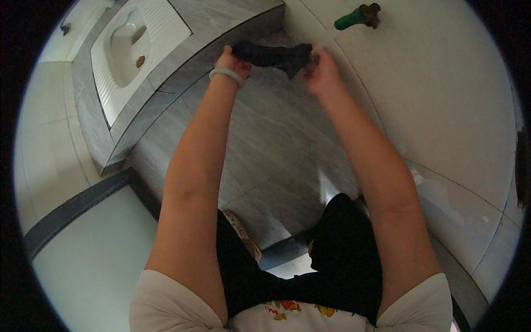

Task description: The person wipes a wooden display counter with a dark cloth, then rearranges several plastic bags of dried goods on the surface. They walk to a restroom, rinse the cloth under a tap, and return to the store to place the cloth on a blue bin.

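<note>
A dark, crumpled cloth (271,56) is stretched between my two hands above the grey tiled floor. My left hand (233,64), with a pale bangle (226,74) at the wrist, grips its left end. At the other end, my right hand (322,72) pinches the cloth; this hand is slightly blurred. What kind of cloth it is, I cannot tell.
A white squat toilet (132,54) is set in a raised grey tiled step (166,83) at the upper left, with a brown spot in its bowl. A green object with a brown end (357,16) is at the pale tiled wall (435,83). A frosted door panel (99,249) stands lower left.
</note>
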A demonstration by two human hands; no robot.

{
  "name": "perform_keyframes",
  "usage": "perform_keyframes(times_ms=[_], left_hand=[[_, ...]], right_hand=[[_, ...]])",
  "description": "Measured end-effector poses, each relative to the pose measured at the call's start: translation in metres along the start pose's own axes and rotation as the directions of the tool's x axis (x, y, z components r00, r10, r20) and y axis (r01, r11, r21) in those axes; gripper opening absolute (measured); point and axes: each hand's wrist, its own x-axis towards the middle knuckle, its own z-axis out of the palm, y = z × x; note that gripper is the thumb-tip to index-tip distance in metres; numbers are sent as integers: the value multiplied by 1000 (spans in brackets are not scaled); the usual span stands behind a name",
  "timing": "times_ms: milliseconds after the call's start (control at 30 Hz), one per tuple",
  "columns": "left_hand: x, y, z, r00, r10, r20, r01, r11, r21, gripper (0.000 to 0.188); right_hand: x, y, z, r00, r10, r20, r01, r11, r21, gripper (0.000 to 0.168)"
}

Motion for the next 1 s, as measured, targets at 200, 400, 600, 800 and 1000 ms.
perform_keyframes(times_ms=[200, 400, 600, 800, 1000], left_hand=[[-15, -23, 6, 960, -94, -264, 193, 904, 381, 34], [-39, -62, 62, 984, 94, -152, 42, 704, 709, 86], [-62, -54, 80, 864, -318, 390, 326, 944, 47, 106], [-66, -62, 93, 917, -106, 385, 109, 994, 13, 99], [-57, -54, 71, 808, -177, 562, 256, 965, -63, 78]], right_hand=[[2, -3, 33, 1000, 12, 24, -15, 989, 149, 27], [4, -4, 37, 977, -204, -69, 126, 801, -585, 31], [-73, -5, 39, 734, -577, 359, 509, 117, -853, 31], [-42, 11, -3, 937, -349, -5, 238, 648, -723, 37], [-51, -8, 24, 985, 129, -116, -134, 990, -39, 38]])
